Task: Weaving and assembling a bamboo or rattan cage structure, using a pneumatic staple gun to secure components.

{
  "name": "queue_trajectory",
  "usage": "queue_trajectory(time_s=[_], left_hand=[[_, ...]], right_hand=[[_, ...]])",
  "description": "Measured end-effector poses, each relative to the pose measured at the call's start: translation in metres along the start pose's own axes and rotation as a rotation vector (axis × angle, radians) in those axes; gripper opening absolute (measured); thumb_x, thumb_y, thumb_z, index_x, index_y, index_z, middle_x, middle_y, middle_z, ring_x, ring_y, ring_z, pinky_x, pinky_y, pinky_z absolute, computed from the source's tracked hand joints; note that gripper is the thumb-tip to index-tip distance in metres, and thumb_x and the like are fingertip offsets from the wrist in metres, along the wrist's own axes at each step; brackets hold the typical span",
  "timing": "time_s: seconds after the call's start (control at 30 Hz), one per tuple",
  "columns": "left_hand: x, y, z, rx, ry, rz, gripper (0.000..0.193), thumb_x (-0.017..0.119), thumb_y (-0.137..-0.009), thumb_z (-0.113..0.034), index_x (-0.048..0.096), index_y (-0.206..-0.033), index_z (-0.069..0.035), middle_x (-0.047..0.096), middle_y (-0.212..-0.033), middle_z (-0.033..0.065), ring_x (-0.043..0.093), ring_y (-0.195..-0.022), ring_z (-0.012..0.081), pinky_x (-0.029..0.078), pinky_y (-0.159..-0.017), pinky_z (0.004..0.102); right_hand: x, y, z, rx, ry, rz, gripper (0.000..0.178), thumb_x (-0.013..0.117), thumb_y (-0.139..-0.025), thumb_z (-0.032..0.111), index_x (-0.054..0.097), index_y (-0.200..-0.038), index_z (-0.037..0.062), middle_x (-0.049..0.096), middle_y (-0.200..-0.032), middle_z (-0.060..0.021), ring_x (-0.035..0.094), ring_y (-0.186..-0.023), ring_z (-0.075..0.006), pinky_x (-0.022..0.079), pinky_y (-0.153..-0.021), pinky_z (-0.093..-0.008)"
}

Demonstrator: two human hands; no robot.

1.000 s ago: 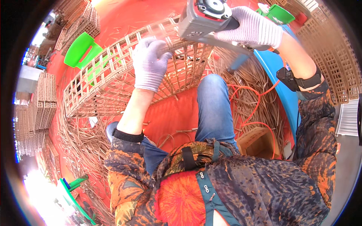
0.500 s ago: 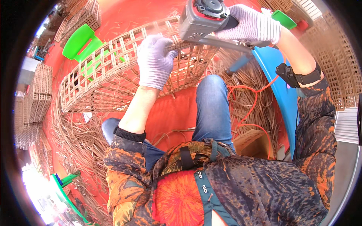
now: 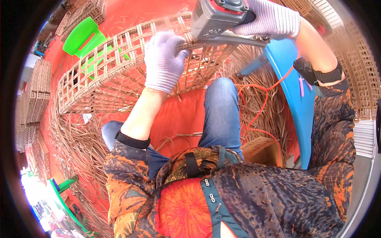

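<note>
A wide basket of woven brown strips (image 3: 133, 55) stands tilted in front of me, with openings between the strips. My left hand (image 3: 163, 65), in a striped white knit glove, is closed over its upper rim, thumb toward me. In my right hand (image 3: 276, 20), gloved the same way, is a grey and black air stapler (image 3: 214, 23), gripped by its handle. The stapler's long lower part rests at or just above the basket rim, right of my left hand. Its tip against the basket is hidden.
An orange air hose (image 3: 264, 107) loops down beside my right knee. To the right stands a blue plastic table or stool (image 3: 295, 123), and a green chair (image 3: 81, 35) lies beyond the basket. Loose brown strips (image 3: 79, 139) cover the red floor. Stacked woven baskets (image 3: 37, 95) line the left.
The basket has shifted slightly left in the picture, and the stapler with my right hand slightly right and up. Both hands keep their hold.
</note>
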State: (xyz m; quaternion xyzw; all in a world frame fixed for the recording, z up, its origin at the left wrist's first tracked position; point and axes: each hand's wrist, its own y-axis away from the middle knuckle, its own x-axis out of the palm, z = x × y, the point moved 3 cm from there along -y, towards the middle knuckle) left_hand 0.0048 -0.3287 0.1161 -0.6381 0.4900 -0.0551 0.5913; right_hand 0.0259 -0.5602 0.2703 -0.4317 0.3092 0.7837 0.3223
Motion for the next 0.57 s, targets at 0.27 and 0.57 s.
queue_trajectory(time_s=[0.27, 0.57], left_hand=[[0.003, 0.001, 0.004, -0.024, -0.031, 0.006, 0.032, 0.087, -0.065, -0.012, 0.072, -0.094, -0.01, 0.068, -0.095, 0.0073, 0.065, -0.093, 0.03, 0.051, -0.085, 0.0428], [0.009, 0.0, 0.009, -0.07, -0.004, 0.095, 0.03, 0.085, -0.072, -0.016, 0.07, -0.097, -0.012, 0.064, -0.105, 0.0107, 0.06, -0.107, 0.0326, 0.044, -0.095, 0.0462]], right_hand=[[-0.002, -0.008, 0.004, -0.006, 0.026, 0.025, 0.03, 0.079, -0.088, 0.024, 0.074, -0.107, 0.0007, 0.07, -0.077, 0.0, 0.06, -0.07, -0.006, 0.051, -0.062, -0.027], [-0.003, -0.014, -0.006, -0.008, 0.004, 0.033, 0.034, 0.079, -0.089, 0.028, 0.075, -0.109, 0.0012, 0.07, -0.078, -0.001, 0.059, -0.069, -0.0068, 0.051, -0.064, -0.0276]])
